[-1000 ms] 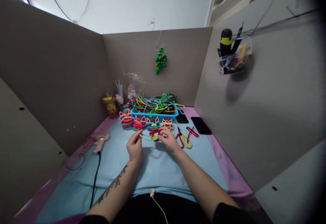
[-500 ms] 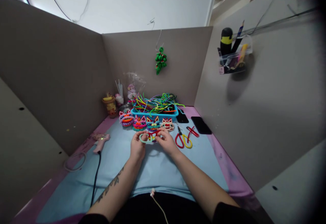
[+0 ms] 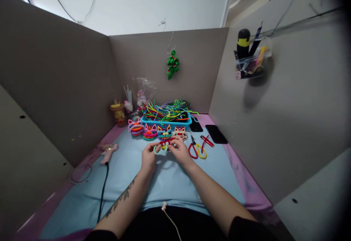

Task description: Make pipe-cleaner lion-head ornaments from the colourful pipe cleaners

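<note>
Both hands meet over the middle of the blue cloth, fingers pinched. Between them is a small red and yellow pipe-cleaner piece [image 3: 165, 143], partly hidden by the fingertips. My right hand [image 3: 180, 151] grips its right side. My left hand [image 3: 148, 156] is closed at its left, on a mint-green pipe cleaner [image 3: 157, 153] that curves in a loop below the piece. Just beyond the fingers stands a row of several fuzzy animal heads, among them a teal one [image 3: 164, 134] and a cream one [image 3: 180, 134].
A blue basket [image 3: 166, 125] of colourful pipe cleaners is behind the heads. Red-and-yellow-handled scissors [image 3: 196, 149], a red tool [image 3: 207, 140] and a black phone [image 3: 216, 134] lie to the right. A pink glue gun [image 3: 109, 154] with its cord is left. Grey panels surround the table.
My left hand has shifted slightly right, toward my right hand. The mint-green loop has moved right with it and looks shorter. My right hand has hardly moved.
</note>
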The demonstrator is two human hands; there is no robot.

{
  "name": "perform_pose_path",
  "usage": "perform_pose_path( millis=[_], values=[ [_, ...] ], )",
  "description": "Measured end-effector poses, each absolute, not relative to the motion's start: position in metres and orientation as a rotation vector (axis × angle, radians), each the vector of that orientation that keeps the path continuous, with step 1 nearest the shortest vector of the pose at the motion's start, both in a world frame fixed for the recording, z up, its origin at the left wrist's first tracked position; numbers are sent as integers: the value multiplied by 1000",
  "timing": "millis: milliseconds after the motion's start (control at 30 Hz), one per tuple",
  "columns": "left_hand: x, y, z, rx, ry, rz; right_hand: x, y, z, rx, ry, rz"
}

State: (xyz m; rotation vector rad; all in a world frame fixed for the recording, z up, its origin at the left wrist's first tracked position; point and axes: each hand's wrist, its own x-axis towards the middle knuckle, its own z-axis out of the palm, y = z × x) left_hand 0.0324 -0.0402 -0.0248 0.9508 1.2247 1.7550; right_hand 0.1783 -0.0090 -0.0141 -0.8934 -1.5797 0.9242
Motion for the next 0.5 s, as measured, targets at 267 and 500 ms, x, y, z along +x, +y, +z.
perform_pose_path(
  millis=[267,500],
  values=[
    [34,-44,-22,1246,1471,1652,178,-8,-16,-885,-1534,962],
    [36,-51,-20,1800,1502,1727,180,-4,-17,-944,-1541,860]
  ],
)
